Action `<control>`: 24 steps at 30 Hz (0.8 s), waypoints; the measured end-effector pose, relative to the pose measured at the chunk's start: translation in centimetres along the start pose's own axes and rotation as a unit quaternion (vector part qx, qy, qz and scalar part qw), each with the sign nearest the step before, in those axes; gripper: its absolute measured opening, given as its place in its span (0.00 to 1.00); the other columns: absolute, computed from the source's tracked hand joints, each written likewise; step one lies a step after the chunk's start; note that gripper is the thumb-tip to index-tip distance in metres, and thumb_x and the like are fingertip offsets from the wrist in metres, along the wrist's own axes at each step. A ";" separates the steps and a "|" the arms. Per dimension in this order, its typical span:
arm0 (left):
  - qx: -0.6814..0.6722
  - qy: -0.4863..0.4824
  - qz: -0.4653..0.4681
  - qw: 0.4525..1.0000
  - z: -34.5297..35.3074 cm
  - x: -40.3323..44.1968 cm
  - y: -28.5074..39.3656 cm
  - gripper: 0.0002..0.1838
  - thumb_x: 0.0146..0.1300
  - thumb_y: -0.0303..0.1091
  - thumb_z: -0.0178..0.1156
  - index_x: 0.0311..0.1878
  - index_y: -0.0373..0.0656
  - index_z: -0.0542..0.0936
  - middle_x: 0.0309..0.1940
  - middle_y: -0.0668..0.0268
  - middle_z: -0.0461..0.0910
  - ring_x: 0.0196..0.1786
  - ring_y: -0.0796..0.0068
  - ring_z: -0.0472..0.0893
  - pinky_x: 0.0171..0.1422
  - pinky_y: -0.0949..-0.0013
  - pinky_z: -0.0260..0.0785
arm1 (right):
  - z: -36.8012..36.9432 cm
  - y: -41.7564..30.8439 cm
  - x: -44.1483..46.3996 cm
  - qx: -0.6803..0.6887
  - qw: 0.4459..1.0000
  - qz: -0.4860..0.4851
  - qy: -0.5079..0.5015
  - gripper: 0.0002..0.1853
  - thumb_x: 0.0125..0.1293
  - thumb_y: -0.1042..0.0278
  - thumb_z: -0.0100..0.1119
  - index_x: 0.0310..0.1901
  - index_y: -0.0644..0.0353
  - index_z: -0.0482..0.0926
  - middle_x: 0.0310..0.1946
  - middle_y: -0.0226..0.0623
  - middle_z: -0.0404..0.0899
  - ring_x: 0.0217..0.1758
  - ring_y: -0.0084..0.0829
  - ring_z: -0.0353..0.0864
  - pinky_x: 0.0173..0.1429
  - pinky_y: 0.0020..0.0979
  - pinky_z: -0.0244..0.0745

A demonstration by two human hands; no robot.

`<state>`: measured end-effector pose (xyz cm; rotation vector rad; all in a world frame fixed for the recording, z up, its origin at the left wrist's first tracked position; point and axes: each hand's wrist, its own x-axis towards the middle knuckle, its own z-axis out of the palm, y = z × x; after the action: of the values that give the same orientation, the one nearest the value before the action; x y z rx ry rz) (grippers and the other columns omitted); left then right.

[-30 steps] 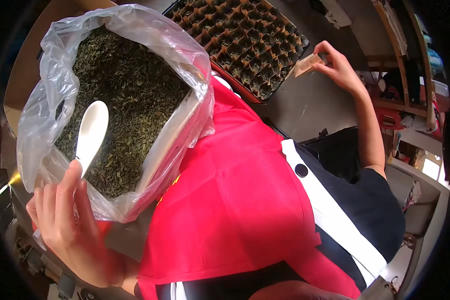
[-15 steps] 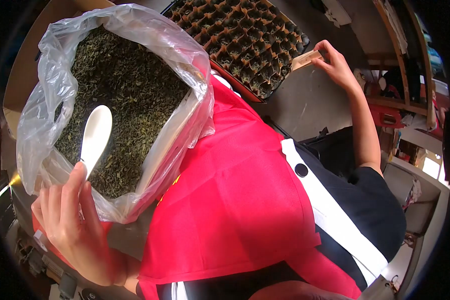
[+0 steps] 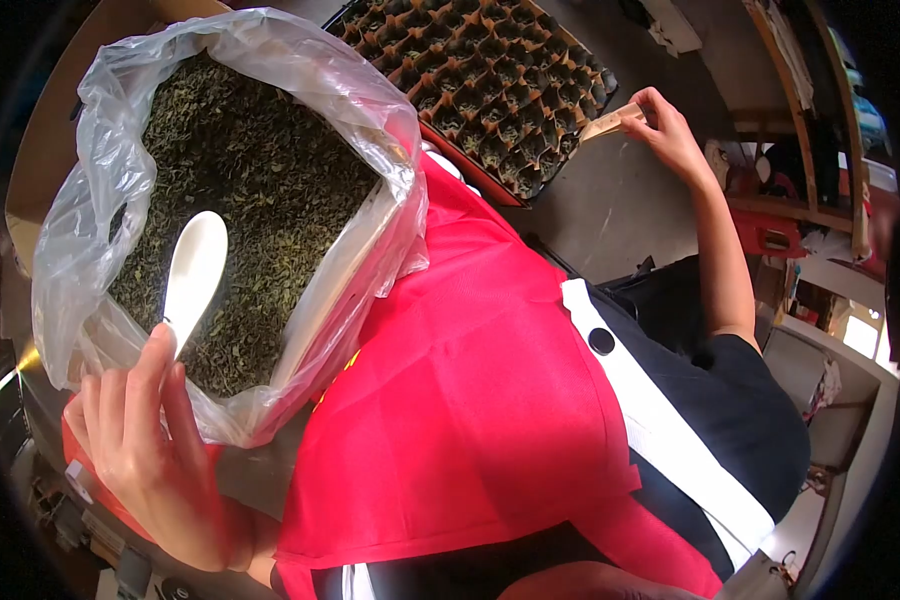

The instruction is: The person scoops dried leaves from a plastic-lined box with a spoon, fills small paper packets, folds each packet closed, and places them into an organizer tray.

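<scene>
My left hand (image 3: 150, 440) pinches the handle of a white spoon (image 3: 198, 262). The spoon's bowl hangs over dried green leaves (image 3: 260, 170) that fill a clear plastic bag (image 3: 345, 75) standing in a cardboard box (image 3: 45, 150). On the other side, my right hand (image 3: 667, 130) grips a small brown paper packet (image 3: 605, 124) between thumb and fingers. The packet is at the right corner of a dark tray (image 3: 523, 200). Rows of upright open paper packets (image 3: 480, 80) with dark leaf inside stand in that tray. Whether the held packet contains anything, I cannot tell.
A red apron (image 3: 470, 390) covers my lap between bag and tray. Grey floor (image 3: 630, 210) shows beside the tray. Wooden shelving (image 3: 810, 110) and a red plastic stool or crate (image 3: 770, 235) stand at the right.
The held packet has shifted slightly down and left against the tray's corner, with its angle a little changed. The spoon has turned slightly to the right.
</scene>
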<state>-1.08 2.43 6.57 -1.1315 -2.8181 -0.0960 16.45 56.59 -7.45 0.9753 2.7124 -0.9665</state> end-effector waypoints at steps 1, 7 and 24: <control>0.000 -0.001 -0.002 1.000 0.0 0.0 0.0 0.15 0.56 0.20 0.66 0.49 0.40 0.84 0.30 0.60 0.74 0.36 0.61 0.75 0.53 0.60 0.66 | 0.1 -0.1 0.1 0.005 1.000 0.000 0.001 0.13 0.71 0.69 0.63 0.50 0.63 0.71 0.41 0.31 0.80 0.42 0.18 0.82 0.48 0.23 0.78; 0.004 0.002 0.003 1.000 0.2 -0.3 -0.2 0.16 0.56 0.19 0.67 0.49 0.40 0.84 0.30 0.60 0.74 0.36 0.60 0.75 0.53 0.59 0.66 | -0.8 1.3 0.7 0.010 1.000 -0.001 0.010 0.13 0.72 0.69 0.62 0.51 0.63 0.71 0.43 0.31 0.79 0.44 0.20 0.81 0.49 0.24 0.80; 0.002 -0.006 0.001 1.000 0.4 -0.2 -0.2 0.15 0.58 0.21 0.67 0.49 0.40 0.85 0.31 0.60 0.74 0.37 0.59 0.75 0.55 0.58 0.66 | -0.9 0.6 -0.3 -0.035 0.998 -0.021 0.053 0.12 0.70 0.72 0.63 0.50 0.62 0.72 0.40 0.31 0.78 0.40 0.18 0.80 0.45 0.22 0.75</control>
<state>-1.10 2.25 6.15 -1.1382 -2.8260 -0.0830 17.10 57.31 -6.99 0.9875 2.8439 -0.8431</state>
